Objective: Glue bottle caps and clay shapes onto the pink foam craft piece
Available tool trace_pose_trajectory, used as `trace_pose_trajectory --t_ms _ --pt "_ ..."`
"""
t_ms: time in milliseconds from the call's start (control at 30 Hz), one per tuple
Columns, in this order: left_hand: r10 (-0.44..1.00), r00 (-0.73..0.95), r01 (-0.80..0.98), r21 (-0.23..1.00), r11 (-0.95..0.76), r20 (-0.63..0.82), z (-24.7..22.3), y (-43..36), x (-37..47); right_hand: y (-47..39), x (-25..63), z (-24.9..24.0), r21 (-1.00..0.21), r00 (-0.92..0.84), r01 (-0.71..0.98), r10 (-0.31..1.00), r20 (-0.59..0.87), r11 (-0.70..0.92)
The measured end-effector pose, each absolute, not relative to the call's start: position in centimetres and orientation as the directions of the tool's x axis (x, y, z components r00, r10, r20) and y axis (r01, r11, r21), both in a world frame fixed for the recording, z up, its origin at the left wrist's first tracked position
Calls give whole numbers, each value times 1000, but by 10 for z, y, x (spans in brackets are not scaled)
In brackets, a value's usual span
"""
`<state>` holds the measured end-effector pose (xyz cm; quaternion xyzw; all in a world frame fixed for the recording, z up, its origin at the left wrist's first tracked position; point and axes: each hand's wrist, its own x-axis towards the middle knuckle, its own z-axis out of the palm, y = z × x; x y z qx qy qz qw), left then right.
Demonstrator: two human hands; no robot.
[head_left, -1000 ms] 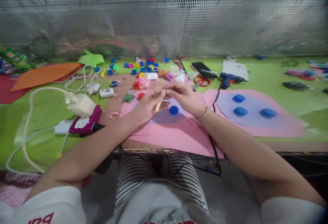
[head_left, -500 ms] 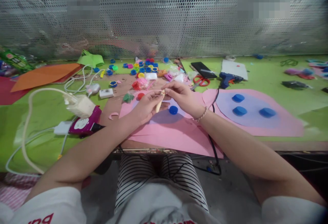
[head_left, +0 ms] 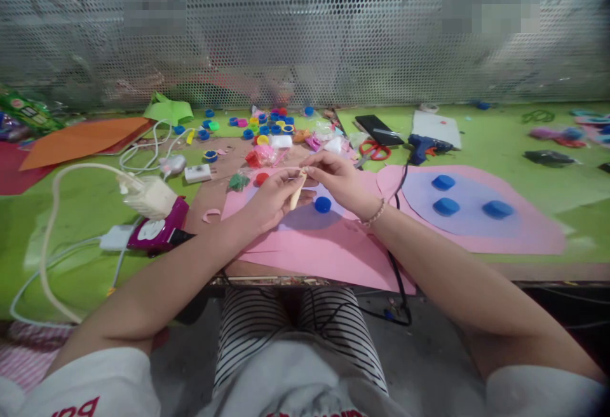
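Note:
A pale yellow elongated piece (head_left: 296,196), which looks like modelling clay, is held upright in my left hand (head_left: 272,199), between thumb and fingers. My right hand (head_left: 334,175) pinches its top end with thumb and fingertips. Both hands are over a pink paper sheet (head_left: 328,248) that has a pale violet paper shape (head_left: 305,218) on it. A blue bottle cap (head_left: 323,205) sits on the violet paper just below my right hand. Beside my left hand lies a red cap (head_left: 262,179), with a crumpled green packet (head_left: 238,182) to its left.
To the right, another pink sheet (head_left: 543,239) carries violet paper with blue caps (head_left: 497,209). Behind are red scissors (head_left: 375,150), a black phone (head_left: 379,131) and a blue glue gun (head_left: 429,147) with its black cable. Loose caps (head_left: 276,129) and a purple power strip (head_left: 159,226) lie leftward.
Almost nothing differs. Both hands stay on the pale yellow piece, with only a slight shift of the right fingers at its top.

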<state>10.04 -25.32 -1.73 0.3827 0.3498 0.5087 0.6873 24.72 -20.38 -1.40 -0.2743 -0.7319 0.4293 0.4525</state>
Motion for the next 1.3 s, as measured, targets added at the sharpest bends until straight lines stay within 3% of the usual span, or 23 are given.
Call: trace_pose_trajectory --t_ms 1300 --pt "971 215 -446 873 197 -109 -15 -254 103 -205 244 -16 -913 -462 -96 795 394 396"
